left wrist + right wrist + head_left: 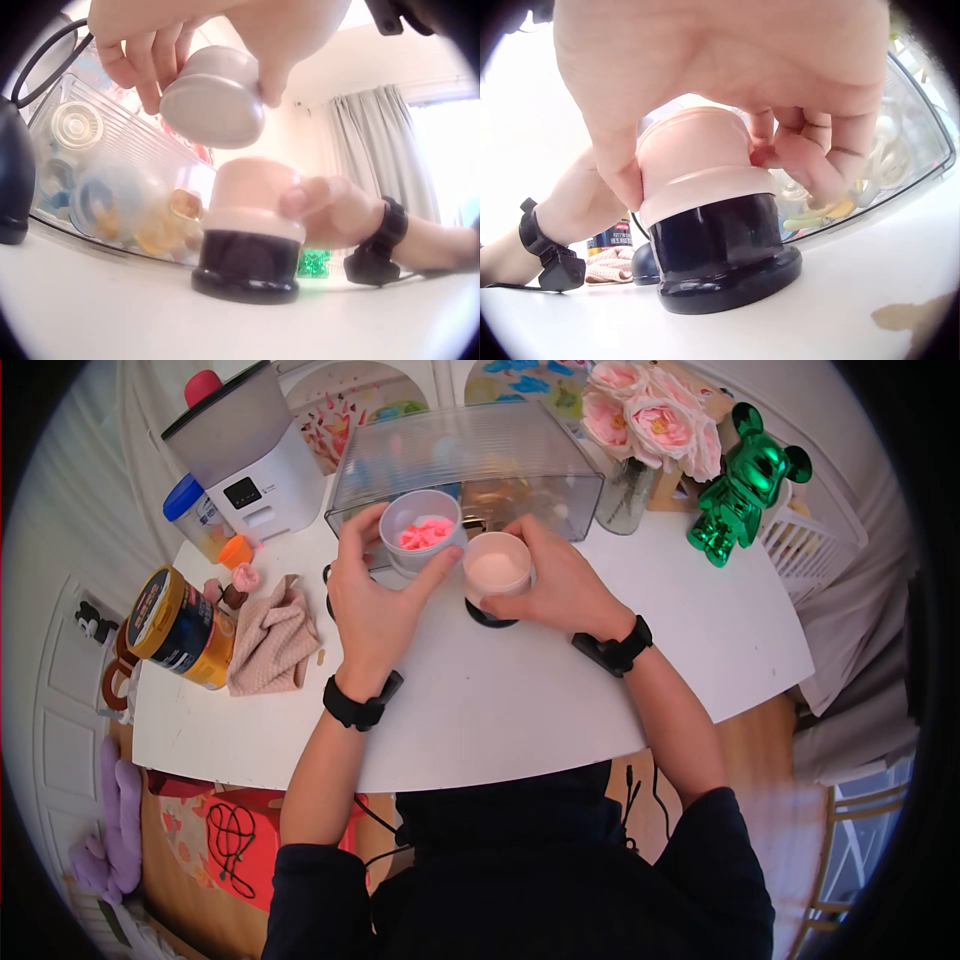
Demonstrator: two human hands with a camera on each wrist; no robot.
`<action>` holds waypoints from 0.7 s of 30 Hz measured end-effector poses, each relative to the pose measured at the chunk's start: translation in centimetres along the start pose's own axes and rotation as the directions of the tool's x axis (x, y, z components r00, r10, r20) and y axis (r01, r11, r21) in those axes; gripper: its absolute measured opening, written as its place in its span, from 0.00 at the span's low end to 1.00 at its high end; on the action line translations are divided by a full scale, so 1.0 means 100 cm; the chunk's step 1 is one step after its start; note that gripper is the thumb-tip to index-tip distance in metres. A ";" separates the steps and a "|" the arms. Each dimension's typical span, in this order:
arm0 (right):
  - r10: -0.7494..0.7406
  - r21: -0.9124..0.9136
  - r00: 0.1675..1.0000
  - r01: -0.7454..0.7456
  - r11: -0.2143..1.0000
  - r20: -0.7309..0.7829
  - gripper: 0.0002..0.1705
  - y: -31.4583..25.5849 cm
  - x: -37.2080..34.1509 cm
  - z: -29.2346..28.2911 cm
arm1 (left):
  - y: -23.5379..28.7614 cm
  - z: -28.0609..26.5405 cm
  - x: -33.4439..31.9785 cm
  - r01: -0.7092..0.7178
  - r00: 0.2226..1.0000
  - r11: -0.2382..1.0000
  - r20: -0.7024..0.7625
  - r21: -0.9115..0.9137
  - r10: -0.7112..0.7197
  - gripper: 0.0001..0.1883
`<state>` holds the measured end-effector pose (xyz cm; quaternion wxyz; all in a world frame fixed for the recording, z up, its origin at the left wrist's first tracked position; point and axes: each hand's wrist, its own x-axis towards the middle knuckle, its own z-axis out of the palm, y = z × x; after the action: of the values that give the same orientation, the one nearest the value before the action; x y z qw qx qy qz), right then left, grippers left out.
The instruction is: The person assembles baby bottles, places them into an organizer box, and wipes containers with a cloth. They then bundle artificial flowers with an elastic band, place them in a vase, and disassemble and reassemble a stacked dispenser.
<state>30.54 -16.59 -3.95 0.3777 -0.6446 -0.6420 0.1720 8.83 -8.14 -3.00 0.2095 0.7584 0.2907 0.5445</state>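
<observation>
My left hand (pixel 375 595) grips a pale grey cup (pixel 400 515) with pink bits (pixel 425 532) inside, raised above the table with thumb and fingers on opposite sides. In the left wrist view this cup's base hangs just above and beside a peach cup (pixel 255 187). My right hand (pixel 560 580) holds the peach cup between thumb and fingers. The peach cup sits upright on a black cup (pixel 716 247), which stands on the white table (pixel 480 710). Partly behind the left hand is another dark rounded object (pixel 646 266).
A clear ribbed box (pixel 470 450) with containers inside stands right behind the hands. On the left are a beige cloth (pixel 275 640), a yellow-black tub (pixel 185 625) and a white dispenser (pixel 260 480). Pink flowers (pixel 660 425) in a vase and a shiny green bear figure (pixel 745 485) stand back right.
</observation>
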 end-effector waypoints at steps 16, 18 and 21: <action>-0.062 -0.126 0.997 0.055 0.991 -0.052 0.45 0.006 0.000 0.000 | -0.009 -0.014 -0.002 0.046 0.920 0.947 0.356 0.318 -0.164 0.38; -0.075 -0.125 0.996 0.068 0.990 -0.049 0.45 0.007 -0.001 0.001 | -0.012 -0.014 -0.003 -0.019 0.924 0.948 0.369 0.317 -0.104 0.37; -0.120 -0.135 0.990 0.109 0.985 -0.078 0.44 0.004 -0.002 0.000 | -0.014 -0.014 -0.005 -0.051 0.919 0.935 0.384 0.351 -0.094 0.36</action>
<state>30.80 -16.70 -4.33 0.3713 -0.6366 -0.6712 0.0799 7.08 -7.46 -3.79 0.1300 0.8742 0.3443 0.3169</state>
